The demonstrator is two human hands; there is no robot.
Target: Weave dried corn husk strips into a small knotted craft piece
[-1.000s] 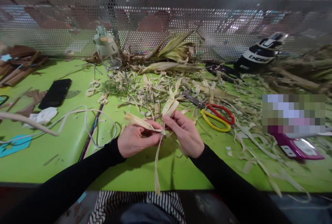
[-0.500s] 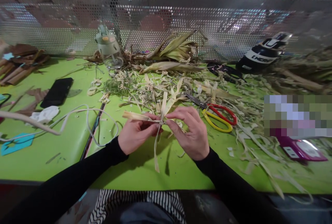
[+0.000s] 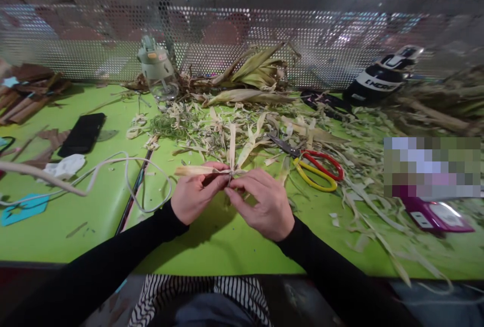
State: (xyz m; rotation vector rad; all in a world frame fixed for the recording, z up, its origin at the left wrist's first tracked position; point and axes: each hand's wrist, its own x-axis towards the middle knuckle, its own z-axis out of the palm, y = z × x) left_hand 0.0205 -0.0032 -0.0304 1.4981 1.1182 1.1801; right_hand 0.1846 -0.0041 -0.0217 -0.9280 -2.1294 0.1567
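Pale dried corn husk strips point(image 3: 232, 146) radiate from a small knotted centre between my two hands, just above the table. My left hand point(image 3: 194, 195) is closed on the husk piece, its thumb pressing beside the centre, and one strip end juts out leftward past the fingers. Fingertips of my right hand point(image 3: 260, 203) pinch by the knot, on the lower right of it; a thin strip there is mostly hidden by the fingers. To the right lie scissors point(image 3: 317, 169) with one red and one yellow handle, blades partly apart.
Husk scraps point(image 3: 212, 120) litter the green table point(image 3: 181, 254). A clear bottle point(image 3: 161, 74) and husk bundle point(image 3: 257, 72) stand by the perforated metal screen point(image 3: 227, 24). Left are a phone point(image 3: 83, 134) and white cable point(image 3: 130, 193); right, a black bottle point(image 3: 378, 79) and magenta case point(image 3: 434, 216).
My right hand has moved left and slightly down, closing in on the knot. The thin strip that hung below it is now largely covered by the fingers. My left hand keeps its hold.
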